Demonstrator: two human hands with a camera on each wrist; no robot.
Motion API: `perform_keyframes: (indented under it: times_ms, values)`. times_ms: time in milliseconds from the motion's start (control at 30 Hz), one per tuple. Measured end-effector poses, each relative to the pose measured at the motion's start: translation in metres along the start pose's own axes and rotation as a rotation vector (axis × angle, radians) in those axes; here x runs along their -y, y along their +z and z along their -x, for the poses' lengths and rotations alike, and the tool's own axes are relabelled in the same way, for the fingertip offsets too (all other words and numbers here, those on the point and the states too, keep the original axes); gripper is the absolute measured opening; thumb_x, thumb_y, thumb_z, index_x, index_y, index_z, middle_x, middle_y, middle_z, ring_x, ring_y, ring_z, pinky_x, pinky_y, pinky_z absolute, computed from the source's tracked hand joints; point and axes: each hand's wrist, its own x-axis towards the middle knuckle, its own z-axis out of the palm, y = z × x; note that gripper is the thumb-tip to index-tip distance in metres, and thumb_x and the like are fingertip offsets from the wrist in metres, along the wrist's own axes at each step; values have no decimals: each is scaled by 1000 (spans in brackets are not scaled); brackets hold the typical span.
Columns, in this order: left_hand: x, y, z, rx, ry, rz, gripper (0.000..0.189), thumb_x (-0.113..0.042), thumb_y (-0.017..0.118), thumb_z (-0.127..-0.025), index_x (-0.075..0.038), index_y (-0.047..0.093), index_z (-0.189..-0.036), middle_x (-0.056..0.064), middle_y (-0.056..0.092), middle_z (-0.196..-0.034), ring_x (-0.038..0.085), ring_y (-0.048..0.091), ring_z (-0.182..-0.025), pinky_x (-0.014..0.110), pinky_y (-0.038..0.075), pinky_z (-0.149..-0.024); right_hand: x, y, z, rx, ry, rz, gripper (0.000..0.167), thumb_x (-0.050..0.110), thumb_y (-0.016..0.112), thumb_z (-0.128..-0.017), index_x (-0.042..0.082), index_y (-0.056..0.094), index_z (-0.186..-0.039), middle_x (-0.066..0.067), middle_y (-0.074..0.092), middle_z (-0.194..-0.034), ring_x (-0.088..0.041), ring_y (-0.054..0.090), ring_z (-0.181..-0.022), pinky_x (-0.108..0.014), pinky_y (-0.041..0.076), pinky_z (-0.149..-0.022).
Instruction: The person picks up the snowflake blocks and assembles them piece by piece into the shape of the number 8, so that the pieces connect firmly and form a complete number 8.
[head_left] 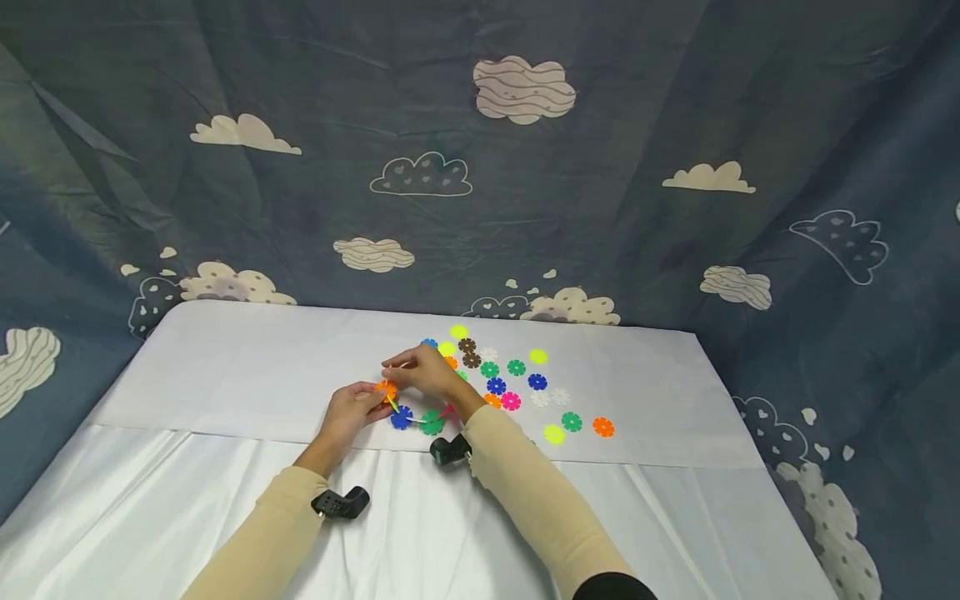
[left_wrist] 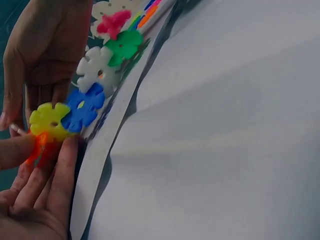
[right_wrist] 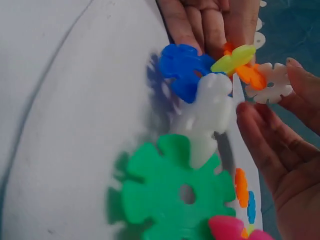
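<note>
Several notched flower-shaped plastic discs are joined in a chain. My left hand (head_left: 351, 414) pinches the orange disc (head_left: 386, 389) at the chain's end between thumb and fingers. My right hand (head_left: 429, 372) holds a white disc (right_wrist: 276, 93) by its edge, against the orange one. Beyond the orange disc come a yellow disc (left_wrist: 44, 118), a blue disc (left_wrist: 82, 111), another white disc (left_wrist: 92, 66), a green disc (right_wrist: 150, 175) and a pink disc (left_wrist: 114, 24). In the right wrist view, the left fingers partly hide the orange disc.
Loose discs in several colours lie right of the hands, among them a brown disc (head_left: 471, 360), a yellow-green disc (head_left: 554, 434) and an orange disc (head_left: 603, 427) farthest right. They rest on a white-covered table (head_left: 660, 400). A dark cloud-patterned curtain (head_left: 600, 208) hangs behind.
</note>
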Motion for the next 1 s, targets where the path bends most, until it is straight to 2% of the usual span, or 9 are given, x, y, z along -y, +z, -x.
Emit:
perform_keyframes:
  times_ms: [100, 233, 333, 433, 567, 667, 733, 867, 1000]
  values:
    - [1, -2, -1, 50, -7, -22, 31, 4, 48, -97, 13, 41, -125, 35, 54, -124, 17, 66, -89, 26, 56, -79, 1, 1, 1, -3, -10, -8, 28, 19, 71, -89, 3, 71, -111, -6, 69, -101, -14, 65, -82, -25, 54, -75]
    - [1, -1, -2, 111, -17, -10, 44, 6, 48, -96, 13, 36, -137, 35, 49, -132, 20, 65, -97, 29, 55, -84, 1, 1, 3, -12, -2, -26, 17, 15, 72, -87, 3, 70, -100, -4, 68, -91, -14, 63, -78, -23, 53, -71]
    - [1, -1, -1, 128, -9, -30, 43, 0, 49, -98, 16, 37, -136, 31, 53, -128, 14, 64, -93, 27, 54, -84, 1, -1, 5, 3, 2, -16, 18, 21, 68, -91, 4, 71, -97, -5, 69, -91, -17, 64, -80, -24, 54, -72]
    - [1, 0, 1, 124, 1, -57, 44, -9, 51, -100, 18, 41, -133, 23, 58, -117, 9, 62, -85, 26, 55, -82, 0, -8, 9, 12, -34, -9, 30, 28, 60, -97, 1, 70, -106, -11, 70, -100, -25, 64, -90, -31, 55, -78]
    - [0, 1, 2, 89, -17, -83, 46, -16, 55, -99, 15, 46, -131, 17, 61, -110, 9, 62, -82, 26, 56, -80, -7, -30, 21, -63, -67, 9, 35, 28, 54, -100, -1, 66, -116, -13, 68, -108, -28, 62, -98, -37, 53, -83]
    - [-2, 1, 3, 71, -39, -124, 46, -19, 56, -98, 12, 48, -131, 20, 59, -118, 11, 61, -89, 25, 55, -82, -17, -53, 36, -152, -4, 105, 27, 25, 60, -97, 3, 68, -112, -7, 68, -101, -21, 61, -91, -31, 52, -81]
    - [-4, 1, 3, 65, -48, -149, 45, -19, 56, -99, 10, 49, -132, 22, 56, -125, 13, 60, -95, 26, 54, -85, -25, -67, 47, -171, 53, 202, 22, 21, 65, -93, 6, 70, -107, -3, 66, -95, -18, 59, -85, -28, 51, -76]
    - [-5, 0, 3, 69, -51, -170, 45, -19, 54, -99, 7, 47, -135, 23, 52, -133, 17, 57, -105, 26, 52, -89, -37, -84, 69, -116, 142, 385, 20, 16, 76, -84, 7, 71, -101, -2, 62, -85, -16, 54, -77, -28, 48, -71]
    - [-5, 2, 0, 71, -52, -172, 47, -21, 55, -99, 3, 45, -138, 23, 53, -132, 16, 58, -104, 26, 53, -88, -46, -89, 85, -57, 177, 490, 25, 15, 82, -77, 7, 71, -98, -1, 61, -85, -16, 53, -80, -30, 48, -77]
